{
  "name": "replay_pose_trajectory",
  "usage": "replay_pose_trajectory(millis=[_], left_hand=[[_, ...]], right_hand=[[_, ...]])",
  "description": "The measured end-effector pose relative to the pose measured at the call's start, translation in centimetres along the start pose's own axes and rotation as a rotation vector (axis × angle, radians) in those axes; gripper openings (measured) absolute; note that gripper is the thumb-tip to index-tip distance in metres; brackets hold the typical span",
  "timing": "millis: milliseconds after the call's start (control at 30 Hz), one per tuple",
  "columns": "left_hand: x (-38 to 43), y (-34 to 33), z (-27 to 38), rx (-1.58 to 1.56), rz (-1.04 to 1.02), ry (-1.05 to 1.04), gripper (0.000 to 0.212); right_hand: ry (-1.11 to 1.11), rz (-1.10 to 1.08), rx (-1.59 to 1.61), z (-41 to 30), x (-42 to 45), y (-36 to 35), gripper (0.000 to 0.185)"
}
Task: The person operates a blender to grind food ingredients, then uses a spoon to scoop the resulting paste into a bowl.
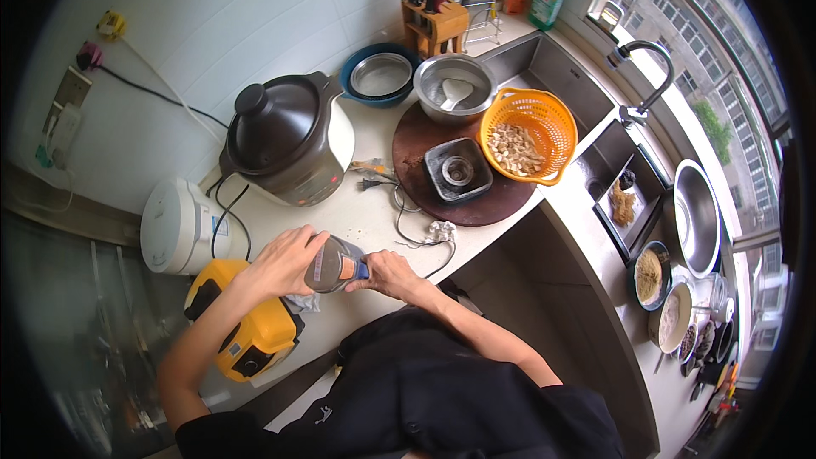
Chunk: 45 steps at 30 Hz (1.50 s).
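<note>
A clear container with a blue part at one end and greyish-brown contents (330, 266) lies tilted between my two hands, above the light counter. The fingers of my left hand (287, 262) wrap its wide end. At its narrow end, my right hand (386, 273) grips the blue part. Beneath my left forearm stands a yellow appliance with a black knob (271, 338). Beyond my hands is a large electric pot with a dark lid (280, 118). A loose black power cord (408, 233) lies on the counter to the right of my hands.
A round brown board (440, 204) carries a square black dish (459, 190), a steel bowl (488, 76) and an orange colander (561, 134) with pale pieces. Behind are a knife block (446, 16) and a sink (574, 83). A white appliance (175, 226) stands left; several bowls line the right counter.
</note>
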State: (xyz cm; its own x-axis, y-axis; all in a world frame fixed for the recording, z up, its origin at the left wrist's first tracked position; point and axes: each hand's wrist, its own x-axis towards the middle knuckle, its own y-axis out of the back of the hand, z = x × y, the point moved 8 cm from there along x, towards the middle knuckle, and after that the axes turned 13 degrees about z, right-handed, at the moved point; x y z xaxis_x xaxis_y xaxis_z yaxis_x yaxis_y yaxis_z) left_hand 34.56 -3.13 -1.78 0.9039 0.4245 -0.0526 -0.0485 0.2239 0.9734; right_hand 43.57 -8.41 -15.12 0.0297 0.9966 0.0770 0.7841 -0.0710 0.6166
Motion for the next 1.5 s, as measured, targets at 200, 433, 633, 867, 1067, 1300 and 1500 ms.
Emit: replay_pose_trajectory(millis=[200, 433, 633, 867, 1067, 1300, 1500], left_hand=[[0.8, 1.0, 1.5, -0.188, 0.110, 0.228, 0.095], [-5.8, -4.3, -0.2, -0.867, 0.663, 0.808, 0.025], [-8.0, -12.5, 1.6, -1.102, 0.254, 1.396, 0.050], [-5.3, -14.6, 2.2, -1.343, 0.441, 1.274, 0.058], [-3.8, -15.6, 2.4, -1.404, 0.520, 1.175, 0.058], [-3.7, -16.2, 2.6, -1.419, 0.552, 1.147, 0.059], [-3.7, -16.5, 2.7, -1.437, 0.578, 1.133, 0.060]], right_hand=[[-0.165, -0.006, -0.048, 1.4, -0.8, 0.9, 0.069], [-0.141, -0.034, 0.005, 0.4, -0.2, -1.5, 0.064], [-0.051, 0.172, 0.068, 1.1, -1.4, -2.3, 0.042], [-0.013, 0.074, 0.158, 0.3, -1.6, -2.6, 0.041], [0.060, 0.047, 0.143, -0.8, -1.8, -2.4, 0.049], [0.123, 0.162, 0.163, -0.6, -2.0, -3.2, 0.050], [0.070, 0.161, 0.221, 0.1, -1.9, -4.1, 0.048]])
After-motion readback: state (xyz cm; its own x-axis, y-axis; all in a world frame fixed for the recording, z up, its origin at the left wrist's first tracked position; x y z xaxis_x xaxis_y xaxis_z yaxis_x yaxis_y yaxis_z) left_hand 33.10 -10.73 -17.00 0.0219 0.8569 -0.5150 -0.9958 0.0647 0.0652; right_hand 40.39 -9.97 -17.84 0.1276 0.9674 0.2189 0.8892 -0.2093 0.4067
